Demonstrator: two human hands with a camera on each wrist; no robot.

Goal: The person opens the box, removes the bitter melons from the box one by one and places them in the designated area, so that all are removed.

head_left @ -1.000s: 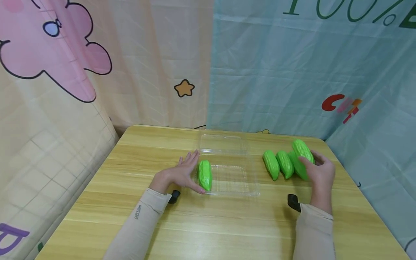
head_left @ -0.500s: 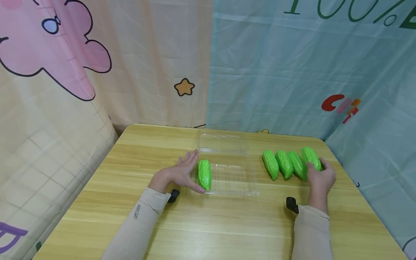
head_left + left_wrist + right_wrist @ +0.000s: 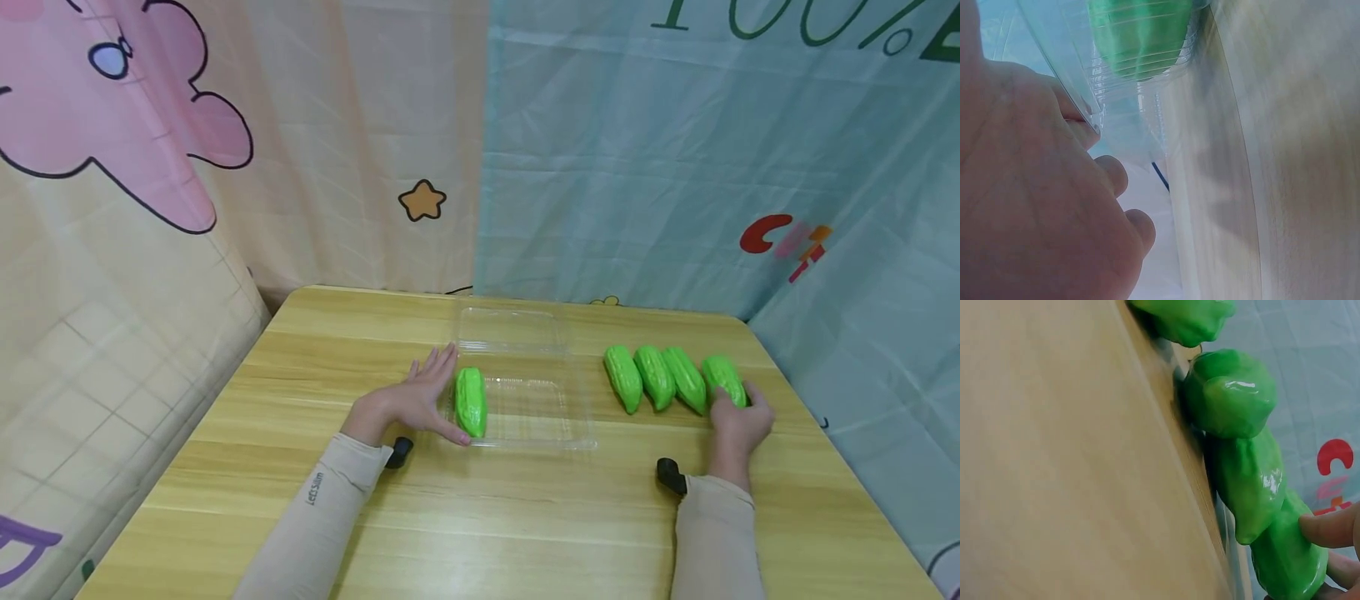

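A clear plastic clamshell box (image 3: 540,443) lies open on the table, its lid (image 3: 513,315) folded back. One bright green, ridged bitter melon (image 3: 471,402) lies along the box's left side. My left hand (image 3: 408,408) spreads its fingers and thumb against that side; in the left wrist view its fingers (image 3: 1085,132) touch the clear rim. At the right, my right hand (image 3: 742,421) grips another bitter melon (image 3: 723,377) between thumb and fingers, close over the table. Several bitter melons stand in a slanted row left of it, the nearest being this bitter melon (image 3: 684,381).
The wooden table (image 3: 480,517) stretches in front of both hands. Printed curtains (image 3: 615,183) hang behind its far edge and on both sides. A black wrist camera mount (image 3: 670,475) sticks out beside the right sleeve, another (image 3: 399,452) beside the left.
My right hand has lowered the gripped bitter melon from over the row's right end to beside it, slightly right and towards me. My left hand stays at the box.
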